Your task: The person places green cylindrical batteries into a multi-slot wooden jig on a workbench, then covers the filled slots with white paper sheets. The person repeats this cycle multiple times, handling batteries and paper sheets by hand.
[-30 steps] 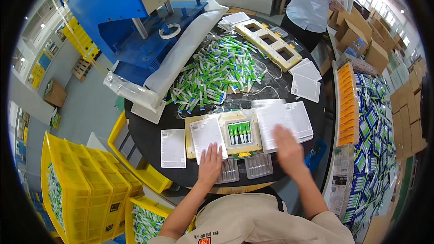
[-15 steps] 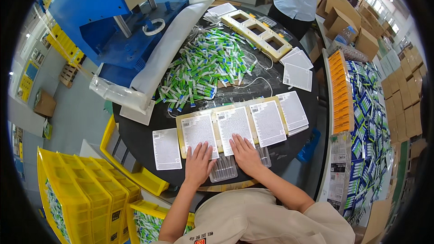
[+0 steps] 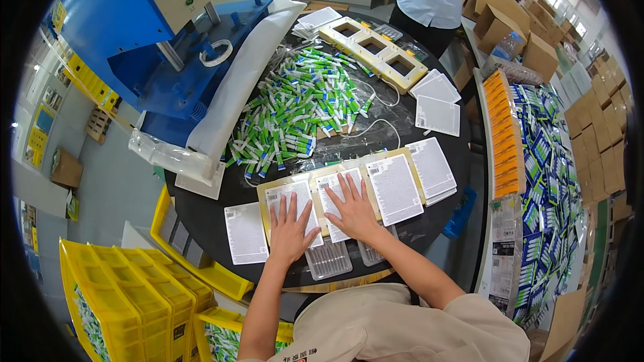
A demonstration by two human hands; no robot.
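Note:
My left hand [image 3: 290, 231] lies flat with spread fingers on a white printed card [image 3: 282, 194]. My right hand [image 3: 352, 211] rests the same way on the middle card [image 3: 326, 183]. A third card [image 3: 396, 188] lies to their right, and all three sit on a cream-coloured tray frame [image 3: 262, 196]. From under the frame's near edge stick out clear ridged plastic blisters [image 3: 329, 259]. One loose card [image 3: 245, 231] lies at the left end, and a small stack of cards [image 3: 431, 164] at the right end. Neither hand grasps anything.
Beyond the frame is a heap of green and white tubes [image 3: 302, 104]. A second cream frame [image 3: 376, 47] stands behind it. A blue press machine [image 3: 168, 74] rises at the left. Yellow crates [image 3: 127, 295] stand lower left. Across the table, a person in a light-blue shirt [image 3: 429, 0] holds something flat.
Both hands have moved forward on the cards, and their fingers are spread wider. My right hand now covers more of the middle card. The whole view has shifted slightly.

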